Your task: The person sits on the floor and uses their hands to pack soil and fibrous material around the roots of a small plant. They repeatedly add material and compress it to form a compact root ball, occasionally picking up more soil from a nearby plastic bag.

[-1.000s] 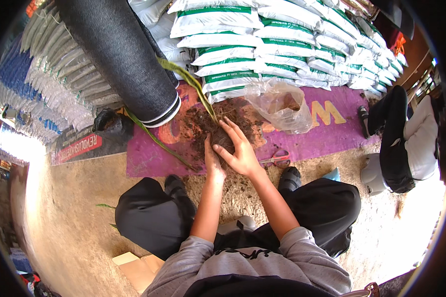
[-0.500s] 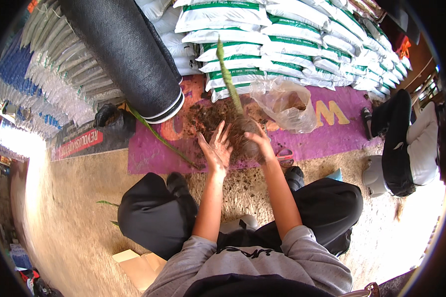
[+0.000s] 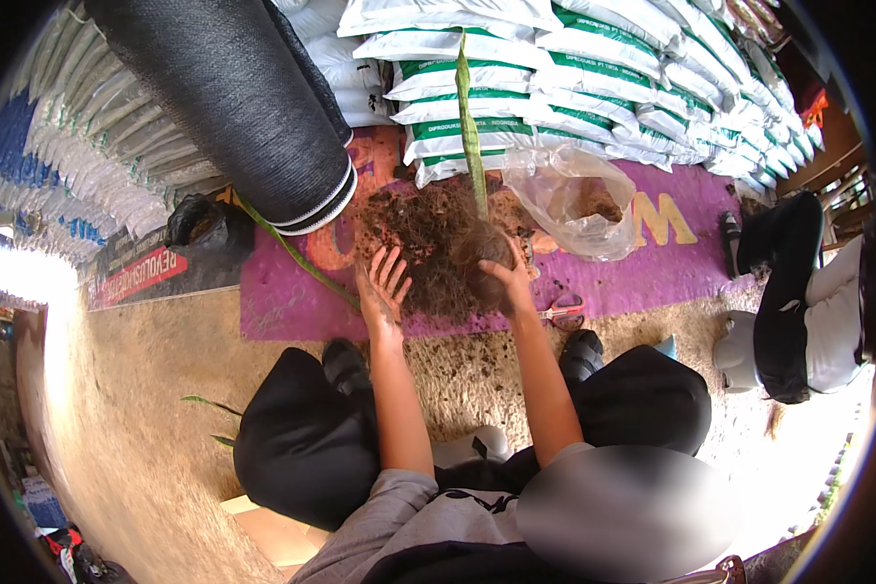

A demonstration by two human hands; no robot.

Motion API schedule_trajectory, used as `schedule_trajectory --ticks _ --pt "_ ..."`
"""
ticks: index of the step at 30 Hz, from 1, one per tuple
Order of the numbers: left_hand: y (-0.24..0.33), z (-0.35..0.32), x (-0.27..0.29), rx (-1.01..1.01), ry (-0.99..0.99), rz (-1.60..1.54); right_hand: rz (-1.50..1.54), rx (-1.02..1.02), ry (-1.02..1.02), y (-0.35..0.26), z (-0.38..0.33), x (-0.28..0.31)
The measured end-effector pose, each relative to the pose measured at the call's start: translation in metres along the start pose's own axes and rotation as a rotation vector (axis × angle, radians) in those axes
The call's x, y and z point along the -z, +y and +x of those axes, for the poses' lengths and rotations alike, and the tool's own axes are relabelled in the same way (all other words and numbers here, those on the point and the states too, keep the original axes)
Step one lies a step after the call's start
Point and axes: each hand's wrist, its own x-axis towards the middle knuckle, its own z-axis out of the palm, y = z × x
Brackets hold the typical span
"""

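Note:
A snake plant with one tall green leaf (image 3: 470,131) stands upright over the purple banner. My right hand (image 3: 506,277) grips its round, soil-covered root ball (image 3: 477,251) from the right, thumb across the near side. Apart from the plant, to the left, my left hand (image 3: 383,287) is open, fingers spread and smudged with soil, holding nothing. Dark loose soil with stringy roots (image 3: 414,234) lies between and beyond the hands. Exactly where the roots end and the loose soil begins is hard to make out.
Red-handled scissors (image 3: 566,310) lie right of my right hand. Beyond are a clear plastic bag (image 3: 565,190) holding soil, white-green sacks (image 3: 472,76) and a black mesh roll (image 3: 229,107). A black bag (image 3: 204,234) and long leaf (image 3: 311,261) lie left; another person's leg (image 3: 784,292) shows right.
My left hand has moved left, away from the root ball, with its fingers spread. My right hand stays on the root ball, and the leaf stands more upright. The whole view has shifted slightly.

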Motion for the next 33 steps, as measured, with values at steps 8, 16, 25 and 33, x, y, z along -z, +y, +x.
schedule_trajectory --ticks 8,16,25,33 --pt "-0.026 0.032 0.024 0.037 0.188 -0.041 -0.099 -0.014 0.042 0.071 0.03 -0.033" --pt "-0.037 0.051 0.051 0.069 0.316 -0.102 -0.392 0.115 0.107 0.135 0.062 -0.077" --pt "-0.048 0.06 0.072 0.077 0.351 -0.095 -0.948 0.278 0.15 0.176 0.082 -0.068" --pt "-0.052 0.061 0.07 0.093 0.332 -0.055 -1.103 0.258 0.143 0.18 0.083 -0.068"
